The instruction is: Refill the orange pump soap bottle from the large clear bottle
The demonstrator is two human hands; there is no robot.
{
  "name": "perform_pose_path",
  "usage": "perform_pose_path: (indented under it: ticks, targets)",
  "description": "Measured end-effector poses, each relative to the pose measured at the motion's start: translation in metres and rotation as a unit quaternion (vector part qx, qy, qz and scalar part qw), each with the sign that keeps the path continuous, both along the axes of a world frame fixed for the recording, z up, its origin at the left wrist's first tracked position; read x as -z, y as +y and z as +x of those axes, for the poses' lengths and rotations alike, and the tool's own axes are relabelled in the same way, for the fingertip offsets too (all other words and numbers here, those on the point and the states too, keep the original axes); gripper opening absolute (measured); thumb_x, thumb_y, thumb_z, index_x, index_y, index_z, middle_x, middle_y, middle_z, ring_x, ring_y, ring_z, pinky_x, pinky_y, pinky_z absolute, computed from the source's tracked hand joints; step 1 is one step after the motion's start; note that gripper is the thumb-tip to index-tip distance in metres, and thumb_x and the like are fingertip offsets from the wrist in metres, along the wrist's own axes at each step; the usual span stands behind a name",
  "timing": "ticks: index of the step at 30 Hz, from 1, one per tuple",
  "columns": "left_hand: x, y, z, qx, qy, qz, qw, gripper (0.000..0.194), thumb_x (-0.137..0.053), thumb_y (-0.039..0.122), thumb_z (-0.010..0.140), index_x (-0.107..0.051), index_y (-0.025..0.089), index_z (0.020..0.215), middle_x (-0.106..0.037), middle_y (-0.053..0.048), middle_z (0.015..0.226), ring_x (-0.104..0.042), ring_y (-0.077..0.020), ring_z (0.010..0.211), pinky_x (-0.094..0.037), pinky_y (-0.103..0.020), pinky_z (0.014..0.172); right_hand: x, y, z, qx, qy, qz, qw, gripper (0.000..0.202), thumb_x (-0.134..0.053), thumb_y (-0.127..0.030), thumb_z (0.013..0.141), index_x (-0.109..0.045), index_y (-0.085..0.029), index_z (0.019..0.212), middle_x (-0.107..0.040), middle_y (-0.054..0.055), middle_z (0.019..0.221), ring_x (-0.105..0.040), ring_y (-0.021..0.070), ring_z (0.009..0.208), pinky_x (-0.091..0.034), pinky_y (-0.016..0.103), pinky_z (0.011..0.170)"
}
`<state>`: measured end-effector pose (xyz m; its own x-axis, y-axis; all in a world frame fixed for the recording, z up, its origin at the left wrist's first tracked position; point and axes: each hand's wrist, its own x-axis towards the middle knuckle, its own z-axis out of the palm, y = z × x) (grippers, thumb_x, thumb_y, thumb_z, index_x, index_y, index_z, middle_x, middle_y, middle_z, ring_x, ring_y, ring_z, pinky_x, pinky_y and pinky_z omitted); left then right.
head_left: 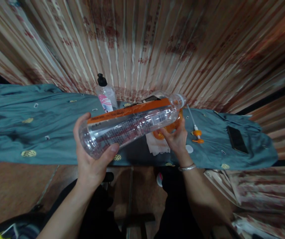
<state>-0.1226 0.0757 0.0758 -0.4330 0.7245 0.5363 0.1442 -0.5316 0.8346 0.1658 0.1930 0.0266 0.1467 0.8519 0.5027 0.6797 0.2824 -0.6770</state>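
Note:
My left hand is wrapped around the base of a large clear plastic bottle with an orange-edged label. This bottle lies tilted in the air, its neck up and to the right. Under the neck, my right hand grips an orange container, partly hidden behind the clear bottle and my fingers. I cannot tell whether the clear bottle's mouth touches it. Just right of that hand, an orange pump head with a white tube lies on the cloth. A white round cap lies near my wrist.
A teal patterned cloth covers the narrow table. A clear bottle with a black top stands at the back, and a white tissue lies near the front. At right is a black phone. Striped curtains hang behind.

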Motion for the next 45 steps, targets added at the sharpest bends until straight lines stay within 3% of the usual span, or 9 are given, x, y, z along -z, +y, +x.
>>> perform_pose_path:
  ticks: [5,10,17,24,32,39,45]
  targets:
    - [-0.005,-0.003,0.004,-0.024,0.018,-0.015,0.999,0.090,-0.102,0.058,0.077,-0.065,0.034,0.156,-0.073,-0.004,0.123,-0.077,-0.0260,0.104,-0.067,-0.039,0.089,-0.002,0.002,-0.007,0.023,0.002,-0.016,1.000,0.098,-0.087,-0.072,0.077,-0.056,-0.018,0.153,-0.084,0.021,0.131,-0.084,0.0422,0.116,-0.069,0.056,0.095]
    - [-0.016,-0.007,0.011,-0.034,-0.020,-0.084,0.996,0.100,-0.104,0.059,0.069,-0.059,0.029,0.153,-0.074,-0.006,0.122,-0.076,-0.0300,0.106,-0.066,-0.043,0.092,-0.006,0.000,-0.012,0.038,0.013,-0.044,0.998,0.077,-0.088,-0.068,0.076,-0.066,-0.021,0.133,-0.086,0.017,0.116,-0.085,0.0399,0.101,-0.071,0.055,0.088]
    - [-0.018,-0.009,0.011,-0.024,-0.086,-0.122,0.988,0.103,-0.106,0.055,0.064,-0.058,0.029,0.151,-0.076,-0.006,0.121,-0.075,-0.0317,0.108,-0.064,-0.044,0.096,-0.004,-0.002,-0.014,0.041,0.017,-0.032,0.999,0.068,-0.086,-0.063,0.079,-0.064,-0.029,0.134,-0.086,0.016,0.120,-0.084,0.0399,0.103,-0.071,0.060,0.088]
    - [-0.019,-0.011,0.010,-0.025,-0.086,-0.128,0.988,0.102,-0.105,0.053,0.065,-0.058,0.030,0.152,-0.075,-0.005,0.123,-0.075,-0.0309,0.110,-0.063,-0.044,0.096,-0.006,-0.003,-0.015,0.047,-0.010,-0.032,0.998,0.073,-0.082,-0.068,0.080,-0.064,-0.021,0.133,-0.085,0.021,0.120,-0.085,0.0390,0.102,-0.071,0.054,0.087]
    - [-0.022,-0.013,0.008,-0.012,-0.076,-0.138,0.987,0.103,-0.105,0.053,0.067,-0.056,0.029,0.154,-0.076,-0.007,0.124,-0.077,-0.0322,0.112,-0.064,-0.045,0.099,-0.006,-0.001,-0.011,0.049,-0.012,-0.052,0.997,0.084,-0.090,-0.065,0.073,-0.064,-0.017,0.137,-0.087,0.025,0.121,-0.086,0.0428,0.105,-0.071,0.058,0.090]
    - [-0.020,-0.012,0.006,-0.002,-0.085,-0.137,0.987,0.105,-0.105,0.053,0.065,-0.056,0.028,0.154,-0.077,-0.006,0.122,-0.077,-0.0303,0.109,-0.064,-0.045,0.101,-0.007,-0.001,-0.009,0.049,-0.006,-0.060,0.997,0.073,-0.088,-0.064,0.076,-0.064,-0.026,0.133,-0.087,0.019,0.121,-0.085,0.0414,0.106,-0.071,0.059,0.091]
    - [-0.031,-0.004,0.013,-0.004,-0.124,-0.177,0.976,0.120,-0.106,0.066,0.053,-0.054,0.026,0.153,-0.077,-0.012,0.129,-0.077,-0.0374,0.117,-0.059,-0.057,0.114,-0.009,-0.001,-0.008,0.061,-0.005,-0.047,0.997,0.069,-0.087,-0.067,0.075,-0.067,-0.025,0.126,-0.088,0.016,0.111,-0.086,0.0384,0.098,-0.069,0.050,0.083]
